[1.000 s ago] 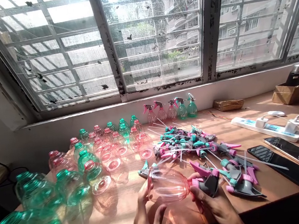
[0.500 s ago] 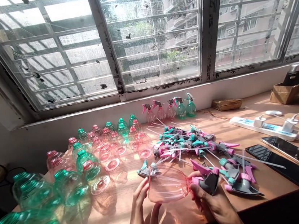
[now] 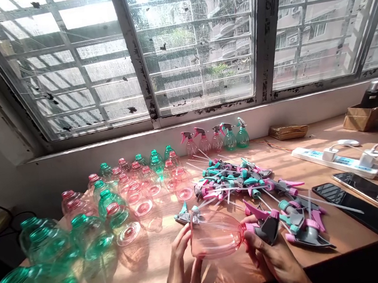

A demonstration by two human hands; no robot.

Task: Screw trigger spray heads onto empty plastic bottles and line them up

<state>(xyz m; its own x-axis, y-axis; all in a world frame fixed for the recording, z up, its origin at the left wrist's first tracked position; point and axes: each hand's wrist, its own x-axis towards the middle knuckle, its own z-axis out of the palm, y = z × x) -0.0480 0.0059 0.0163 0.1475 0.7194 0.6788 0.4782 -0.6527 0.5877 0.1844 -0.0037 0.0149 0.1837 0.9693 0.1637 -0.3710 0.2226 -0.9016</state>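
Note:
A clear pink spray bottle point(image 3: 216, 237) lies sideways above the table's front edge, its base to the left and its neck to the right. My left hand point(image 3: 182, 264) is closed around the base end, fingers behind and thumb below. At the neck, my right hand point(image 3: 269, 251) grips the pink collar of a grey and pink trigger sprayer point(image 3: 266, 224), which sits at the bottle's mouth. Whether the collar is fully seated I cannot tell. Behind the bottle's base lies a teal and grey trigger sprayer point(image 3: 184, 215).
Open green bottles point(image 3: 90, 238) and pink bottles point(image 3: 140, 198) stand in rows at left. Loose sprayer heads point(image 3: 235, 179) are heaped mid-table. Several bottles with sprayers point(image 3: 230, 138) stand by the window. A power strip point(image 3: 332, 160) and two phones point(image 3: 355, 208) lie at right.
The bottle and both hands sit slightly further right and lower in the picture, as the whole view has shifted a little. The grip of both hands looks the same.

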